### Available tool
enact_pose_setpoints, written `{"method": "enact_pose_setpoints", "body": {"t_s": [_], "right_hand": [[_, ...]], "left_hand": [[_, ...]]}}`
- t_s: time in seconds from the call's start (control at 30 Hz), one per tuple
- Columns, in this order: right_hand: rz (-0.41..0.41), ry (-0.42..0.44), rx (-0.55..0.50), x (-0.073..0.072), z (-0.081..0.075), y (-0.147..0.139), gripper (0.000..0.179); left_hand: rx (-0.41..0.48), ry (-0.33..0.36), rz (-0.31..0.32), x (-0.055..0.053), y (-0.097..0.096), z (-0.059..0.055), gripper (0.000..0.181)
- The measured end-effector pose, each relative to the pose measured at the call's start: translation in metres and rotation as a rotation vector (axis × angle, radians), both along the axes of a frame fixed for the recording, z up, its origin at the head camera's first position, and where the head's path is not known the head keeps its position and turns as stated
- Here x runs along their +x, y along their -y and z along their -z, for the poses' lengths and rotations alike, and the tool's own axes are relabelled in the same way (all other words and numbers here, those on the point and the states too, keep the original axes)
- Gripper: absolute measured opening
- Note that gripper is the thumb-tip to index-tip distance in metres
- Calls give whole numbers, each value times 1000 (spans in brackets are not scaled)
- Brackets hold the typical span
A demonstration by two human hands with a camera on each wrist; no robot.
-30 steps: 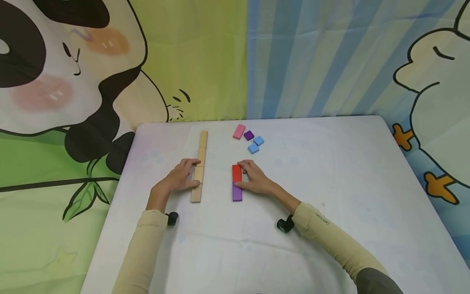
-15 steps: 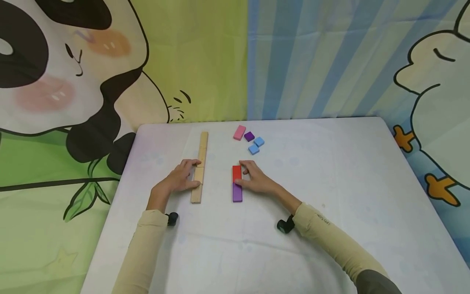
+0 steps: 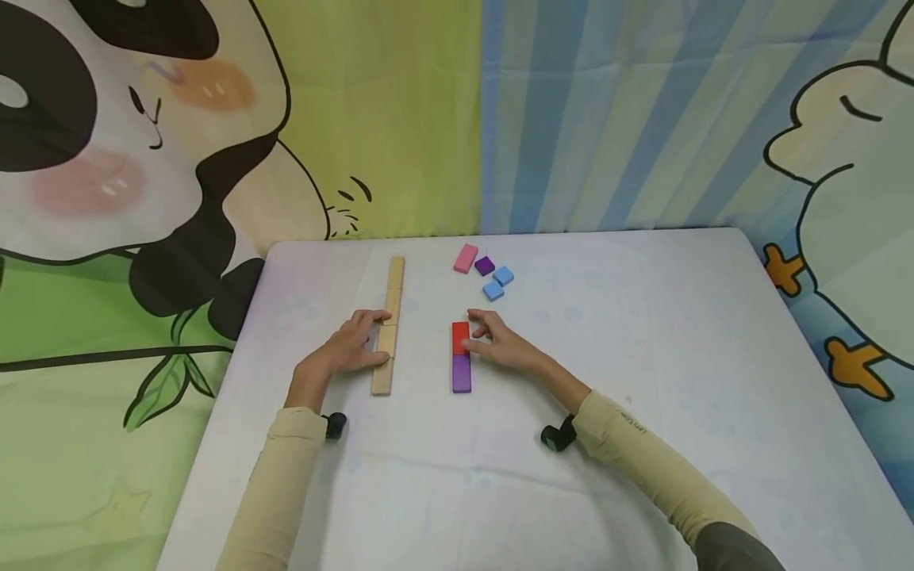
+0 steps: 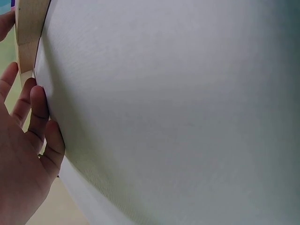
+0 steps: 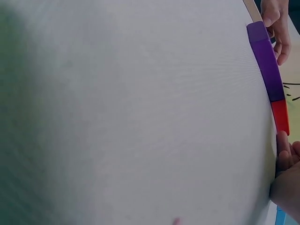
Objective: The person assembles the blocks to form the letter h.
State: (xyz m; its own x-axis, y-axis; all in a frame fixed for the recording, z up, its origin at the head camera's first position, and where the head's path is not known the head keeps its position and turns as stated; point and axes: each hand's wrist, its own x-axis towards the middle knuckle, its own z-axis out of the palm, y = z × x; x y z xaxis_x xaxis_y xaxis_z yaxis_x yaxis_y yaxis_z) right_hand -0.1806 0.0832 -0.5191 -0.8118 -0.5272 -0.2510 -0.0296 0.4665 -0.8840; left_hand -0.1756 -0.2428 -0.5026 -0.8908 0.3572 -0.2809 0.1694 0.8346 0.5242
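A row of plain wooden blocks (image 3: 386,339) lies end to end on the table, running away from me. My left hand (image 3: 346,346) rests along its left side, thumb and index finger touching the wood. In the left wrist view, the other fingers (image 4: 38,110) are loosely bent beside the row. To the right, a red block (image 3: 460,338) and a purple block (image 3: 461,374) lie end to end in a shorter row. My right hand (image 3: 507,347) is at their right side, its thumb tip by the red block's edge and its index finger beyond the far corner.
Farther back lie a pink block (image 3: 466,258), a small dark purple block (image 3: 484,266) and two light blue blocks (image 3: 503,275). A white cloth covers the table (image 3: 643,333). Behind it hangs a printed curtain (image 3: 400,119).
My right hand has eased off the red and purple blocks, its thumb sliding right and away from their joint. The left hand and the blocks stay put.
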Motion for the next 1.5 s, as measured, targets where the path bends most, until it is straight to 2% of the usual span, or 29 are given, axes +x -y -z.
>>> {"method": "enact_pose_setpoints", "body": {"t_s": [0.2,0.33,0.5,0.63,0.73,0.83,0.93,1.03,1.17,1.27,1.5], "right_hand": [[36,0,-35,-2,-4,0,69],[69,-9,-106,-12,-11,-3,69],[105,-62,-149,-37,-23,-5,69],[126,-121,-129,-63,-32,-3,71],[125,-182,-78,-83,-34,2,71],[124,-241,36,-101,-31,7,72],[138,-257,168,-116,-26,12,77],[138,-257,249,-127,-21,17,80],[90,-304,310,-136,-16,24,77],[63,-315,358,-139,-15,27,69],[123,-314,407,-139,-17,36,49]], "left_hand": [[0,-3,2,1,2,1,74],[-4,-14,2,1,3,0,74],[-4,-20,6,0,4,-1,73],[-3,-20,11,0,5,0,73],[-9,-23,14,1,5,0,72],[-12,-25,14,2,6,0,72],[-7,-20,10,3,7,-1,72],[-3,-18,6,4,6,-1,72],[-1,-23,7,3,5,0,72],[-2,-17,9,3,3,1,71],[-19,-9,6,4,1,-1,71]]}}
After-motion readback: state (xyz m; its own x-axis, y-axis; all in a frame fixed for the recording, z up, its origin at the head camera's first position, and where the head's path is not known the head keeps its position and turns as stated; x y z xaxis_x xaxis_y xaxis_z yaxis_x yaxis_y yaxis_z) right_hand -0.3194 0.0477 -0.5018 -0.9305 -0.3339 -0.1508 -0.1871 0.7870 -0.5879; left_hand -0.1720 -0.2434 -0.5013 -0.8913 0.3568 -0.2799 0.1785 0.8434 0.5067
